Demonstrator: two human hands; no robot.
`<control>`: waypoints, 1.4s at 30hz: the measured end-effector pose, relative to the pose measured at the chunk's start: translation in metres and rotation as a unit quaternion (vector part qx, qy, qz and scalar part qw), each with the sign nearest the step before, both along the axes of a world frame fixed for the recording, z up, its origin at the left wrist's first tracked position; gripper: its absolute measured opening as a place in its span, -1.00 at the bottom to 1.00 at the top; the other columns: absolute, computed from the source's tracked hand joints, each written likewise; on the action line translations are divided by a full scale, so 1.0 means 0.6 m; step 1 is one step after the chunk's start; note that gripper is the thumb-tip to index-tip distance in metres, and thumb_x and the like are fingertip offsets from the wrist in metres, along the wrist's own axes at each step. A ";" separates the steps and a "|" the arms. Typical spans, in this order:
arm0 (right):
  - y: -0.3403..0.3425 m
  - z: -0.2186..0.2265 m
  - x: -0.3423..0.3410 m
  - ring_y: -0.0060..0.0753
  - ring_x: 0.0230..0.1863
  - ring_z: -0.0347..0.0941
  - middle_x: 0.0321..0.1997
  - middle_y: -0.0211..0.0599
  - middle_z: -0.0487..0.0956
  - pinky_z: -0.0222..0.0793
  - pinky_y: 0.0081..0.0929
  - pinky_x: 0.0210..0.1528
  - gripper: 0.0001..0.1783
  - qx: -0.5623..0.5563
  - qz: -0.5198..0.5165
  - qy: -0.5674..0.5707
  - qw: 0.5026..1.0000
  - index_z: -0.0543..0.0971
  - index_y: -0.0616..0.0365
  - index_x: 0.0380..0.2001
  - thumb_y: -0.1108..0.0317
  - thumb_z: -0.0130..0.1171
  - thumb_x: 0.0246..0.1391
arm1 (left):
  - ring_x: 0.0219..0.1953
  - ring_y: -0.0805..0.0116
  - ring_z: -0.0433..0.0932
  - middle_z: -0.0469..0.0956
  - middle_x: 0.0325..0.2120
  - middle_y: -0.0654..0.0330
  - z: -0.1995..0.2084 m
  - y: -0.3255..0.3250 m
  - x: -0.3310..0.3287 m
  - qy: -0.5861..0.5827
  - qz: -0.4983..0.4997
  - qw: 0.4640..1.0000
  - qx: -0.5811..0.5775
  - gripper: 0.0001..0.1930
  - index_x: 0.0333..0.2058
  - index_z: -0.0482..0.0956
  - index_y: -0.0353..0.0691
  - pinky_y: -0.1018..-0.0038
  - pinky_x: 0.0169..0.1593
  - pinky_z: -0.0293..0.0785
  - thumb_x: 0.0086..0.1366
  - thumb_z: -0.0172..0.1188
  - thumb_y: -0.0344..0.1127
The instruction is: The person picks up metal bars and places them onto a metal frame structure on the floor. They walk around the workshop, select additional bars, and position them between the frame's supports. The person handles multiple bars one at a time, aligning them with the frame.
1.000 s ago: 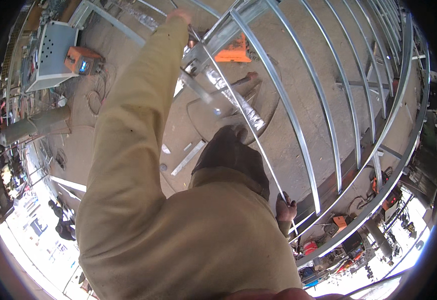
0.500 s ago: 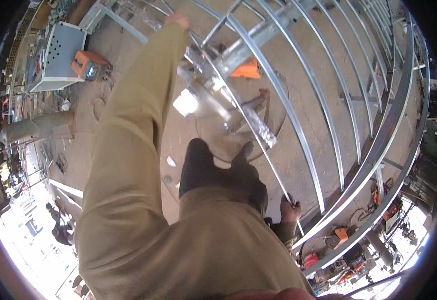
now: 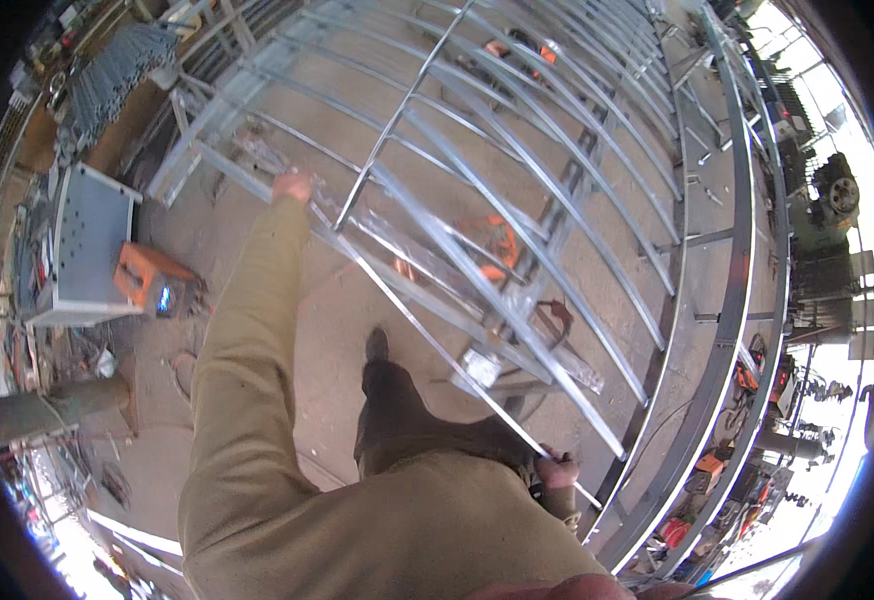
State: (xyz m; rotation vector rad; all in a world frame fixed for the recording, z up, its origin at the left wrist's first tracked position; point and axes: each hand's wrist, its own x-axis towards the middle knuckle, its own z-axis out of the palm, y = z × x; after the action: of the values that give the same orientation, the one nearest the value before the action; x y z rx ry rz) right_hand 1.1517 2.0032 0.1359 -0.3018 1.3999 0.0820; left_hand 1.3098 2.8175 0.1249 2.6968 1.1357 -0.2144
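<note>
A long, thin metal bar (image 3: 427,335) slants across in front of me, from upper left to lower right. My left hand (image 3: 293,187), at the end of an outstretched arm, is closed on its far left end. Near my right hip, my right hand (image 3: 559,470) grips the same bar close to its other end. Beyond it spreads a grid of shiny metal bars (image 3: 547,255); whether my bar is joined to this grid I cannot tell. Under the bars lies an orange tool or machine part (image 3: 498,247), partly hidden.
Long steel rails (image 3: 722,390) run along the right side. At left stand a grey metal cabinet (image 3: 97,235) and an orange machine with a lit display (image 3: 152,278). A thick pipe (image 3: 57,408) juts in below them. Bundled metal rods (image 3: 122,65) lie at the far left.
My view has tilted up and shows more of the grid. Both hands stay on the bar, which now lies at a flatter slant. One foot has come into sight farther forward.
</note>
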 end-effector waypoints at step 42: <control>0.952 0.045 -0.269 -0.47 -0.68 0.08 -0.72 -0.52 0.13 0.25 -0.32 -0.45 -0.65 -0.062 -0.210 -0.021 0.975 0.24 -0.07 -0.58 0.20 -0.05 0.33 | 0.25 -0.28 0.34 0.32 0.21 -0.32 0.028 0.695 -0.125 -0.005 0.109 0.994 -0.015 -0.18 0.28 0.31 -0.32 0.03 0.28 0.31 0.28 0.06 0.26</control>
State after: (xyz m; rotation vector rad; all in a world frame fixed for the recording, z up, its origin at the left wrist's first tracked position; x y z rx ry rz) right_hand 0.9905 2.5745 0.1632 -0.1035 1.4025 -0.3593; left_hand 1.2346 3.2344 0.1419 2.5210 1.3992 -0.1820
